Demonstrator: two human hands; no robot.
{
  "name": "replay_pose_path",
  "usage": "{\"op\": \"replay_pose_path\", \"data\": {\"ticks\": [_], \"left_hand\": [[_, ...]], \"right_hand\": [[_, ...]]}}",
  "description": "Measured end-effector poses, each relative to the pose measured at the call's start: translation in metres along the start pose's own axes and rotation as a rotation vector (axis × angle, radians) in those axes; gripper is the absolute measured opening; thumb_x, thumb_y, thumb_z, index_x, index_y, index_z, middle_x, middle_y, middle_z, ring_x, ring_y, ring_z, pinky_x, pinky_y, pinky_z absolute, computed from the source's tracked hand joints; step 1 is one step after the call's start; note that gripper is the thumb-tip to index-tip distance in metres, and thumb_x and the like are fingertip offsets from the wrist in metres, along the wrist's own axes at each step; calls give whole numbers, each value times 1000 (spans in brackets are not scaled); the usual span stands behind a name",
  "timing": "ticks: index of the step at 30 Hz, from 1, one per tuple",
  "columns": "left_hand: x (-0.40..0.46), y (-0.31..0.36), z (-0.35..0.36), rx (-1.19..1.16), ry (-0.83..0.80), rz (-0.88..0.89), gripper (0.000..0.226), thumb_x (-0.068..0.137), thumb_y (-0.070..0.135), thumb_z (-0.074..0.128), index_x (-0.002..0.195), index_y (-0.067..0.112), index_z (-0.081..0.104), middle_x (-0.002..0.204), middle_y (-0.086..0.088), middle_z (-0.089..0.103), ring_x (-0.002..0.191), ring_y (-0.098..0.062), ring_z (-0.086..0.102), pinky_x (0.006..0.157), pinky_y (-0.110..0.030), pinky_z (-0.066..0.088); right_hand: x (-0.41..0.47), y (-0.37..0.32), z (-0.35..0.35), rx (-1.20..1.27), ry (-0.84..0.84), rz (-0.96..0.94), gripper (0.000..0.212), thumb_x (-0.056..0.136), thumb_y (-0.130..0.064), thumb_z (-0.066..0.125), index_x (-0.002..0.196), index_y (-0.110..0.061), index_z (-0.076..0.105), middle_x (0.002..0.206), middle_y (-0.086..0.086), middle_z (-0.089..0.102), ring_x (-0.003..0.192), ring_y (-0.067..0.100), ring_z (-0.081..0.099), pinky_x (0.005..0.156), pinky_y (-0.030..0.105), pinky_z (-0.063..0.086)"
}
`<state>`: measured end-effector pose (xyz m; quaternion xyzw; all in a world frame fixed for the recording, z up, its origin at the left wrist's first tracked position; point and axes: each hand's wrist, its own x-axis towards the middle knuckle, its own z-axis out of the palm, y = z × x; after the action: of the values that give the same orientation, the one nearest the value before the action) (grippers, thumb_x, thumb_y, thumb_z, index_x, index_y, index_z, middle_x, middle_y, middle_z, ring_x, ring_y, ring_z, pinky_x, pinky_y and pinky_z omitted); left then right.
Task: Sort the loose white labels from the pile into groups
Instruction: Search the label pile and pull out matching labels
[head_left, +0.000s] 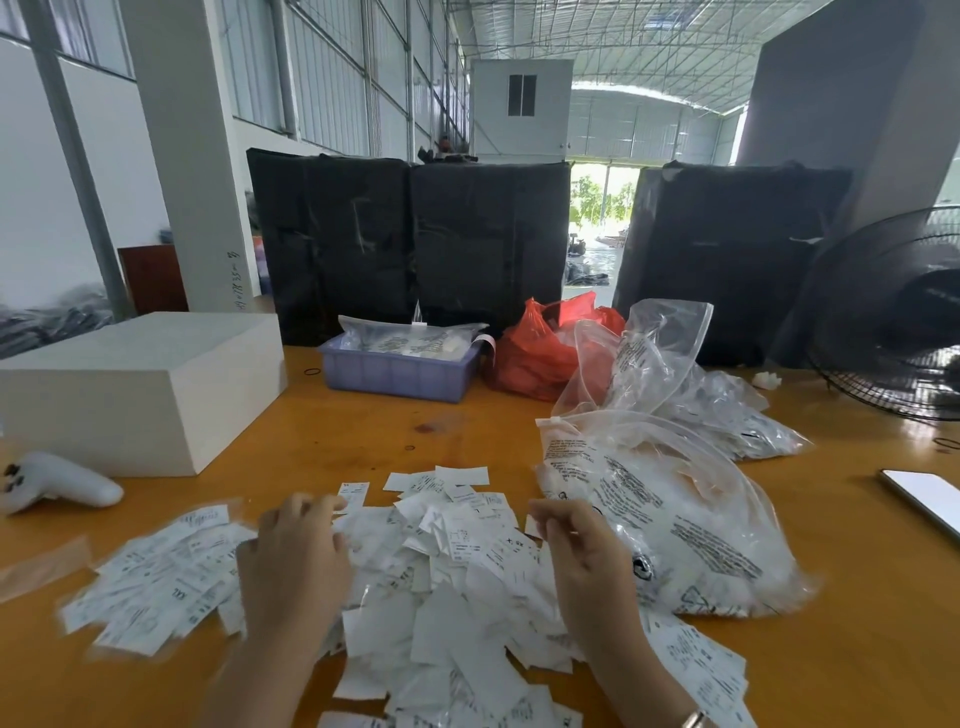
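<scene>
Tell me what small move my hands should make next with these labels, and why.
Probably lower the left hand onto one label at the near edge of the pile and slide it left to the spread group of labels. Both hands hover over the pile; the right hand has curled fingers, but whether it holds a label is unclear.
</scene>
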<state>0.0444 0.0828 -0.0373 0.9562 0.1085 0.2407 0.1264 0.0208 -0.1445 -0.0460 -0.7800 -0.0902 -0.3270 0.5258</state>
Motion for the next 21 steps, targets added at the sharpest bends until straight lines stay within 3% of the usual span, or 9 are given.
{"op": "replay_pose_path", "data": {"ticks": [3, 6, 9, 13, 16, 21], "left_hand": [[-6, 17, 3, -169, 52, 217, 25, 89, 20, 59, 114, 24, 64, 113, 7, 62, 99, -9, 54, 82, -23, 42], [-19, 33, 8, -262, -9, 405, 18, 93, 28, 53, 106, 30, 66, 106, 20, 61, 99, -1, 49, 82, -18, 36], [-22, 37, 15, -279, -92, 497, 20, 95, 34, 48, 108, 35, 63, 106, 24, 59, 103, 3, 45, 84, -14, 33], [-23, 38, 17, -310, -116, 537, 20, 94, 33, 49, 107, 35, 64, 102, 24, 60, 99, 2, 46, 79, -14, 32], [-23, 38, 18, -314, -113, 545, 20, 94, 34, 49, 108, 36, 63, 103, 24, 59, 97, 5, 44, 82, -14, 34], [-23, 37, 18, -324, -122, 542, 21, 94, 34, 48, 108, 36, 64, 103, 24, 59, 97, 5, 45, 83, -14, 35]], "right_hand": [[17, 0, -11, -80, 162, -62, 32, 87, 5, 55, 92, -26, 62, 85, -12, 64, 68, 2, 60, 59, 8, 47], [41, 9, -28, -136, 242, 24, 28, 90, 1, 52, 100, -23, 63, 96, -3, 67, 68, 0, 54, 61, 12, 46], [58, 25, -44, -319, 160, 235, 30, 93, -2, 48, 112, -17, 65, 117, 3, 64, 85, 11, 56, 67, 12, 42], [69, 41, -53, -658, -154, 432, 47, 86, 4, 44, 127, -15, 56, 126, 10, 59, 92, 23, 60, 64, 23, 42], [68, 45, -49, -818, -240, 438, 48, 86, 3, 41, 129, -17, 53, 119, 11, 62, 97, 24, 58, 72, 27, 45], [61, 46, -46, -861, -164, 309, 44, 88, 5, 41, 126, -12, 55, 109, 12, 64, 96, 28, 57, 74, 32, 46]]}}
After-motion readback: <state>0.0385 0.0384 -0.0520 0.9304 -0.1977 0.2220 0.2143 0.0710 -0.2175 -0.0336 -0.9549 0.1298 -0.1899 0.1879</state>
